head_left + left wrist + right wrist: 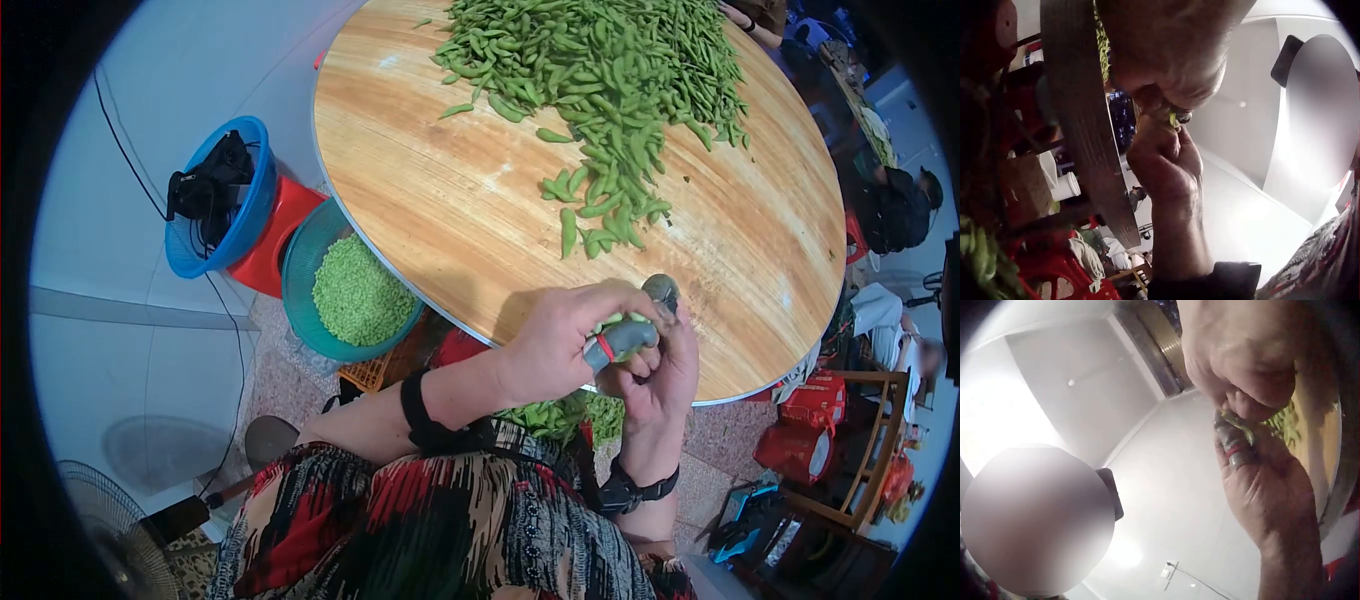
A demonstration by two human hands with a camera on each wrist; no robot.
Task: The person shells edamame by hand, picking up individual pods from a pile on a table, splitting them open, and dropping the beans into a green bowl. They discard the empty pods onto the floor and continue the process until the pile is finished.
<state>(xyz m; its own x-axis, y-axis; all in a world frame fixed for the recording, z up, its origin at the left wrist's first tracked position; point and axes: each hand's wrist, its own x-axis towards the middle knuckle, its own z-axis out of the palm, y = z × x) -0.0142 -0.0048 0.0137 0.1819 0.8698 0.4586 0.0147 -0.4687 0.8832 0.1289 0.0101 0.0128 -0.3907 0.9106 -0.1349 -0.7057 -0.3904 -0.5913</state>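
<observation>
Both hands meet above the near table edge. The left hand [560, 335] [1272, 487] curls round green pods [607, 322], its thumb in a grey cover with a red band [620, 343] [1230, 439]. Against it, the right hand [672, 372] [1166, 159] has curled fingers and a dark grey cover [660, 290] on one digit. A green pod [1174, 119] [1238, 423] is pinched between the hands in both wrist views; fingers partly hide it. Beyond them, a large heap of green pods [590, 70] trails toward the hands across the round wooden table [430, 190].
Left of the table, a teal basket [300, 295] holds shelled green beans [360, 290], beside a blue basin [262, 190] on a red stool [290, 215]. A fan [100, 520] stands lower left. Red bags [800, 430] and a wooden chair [875, 460] are at right. More pods lie below the table.
</observation>
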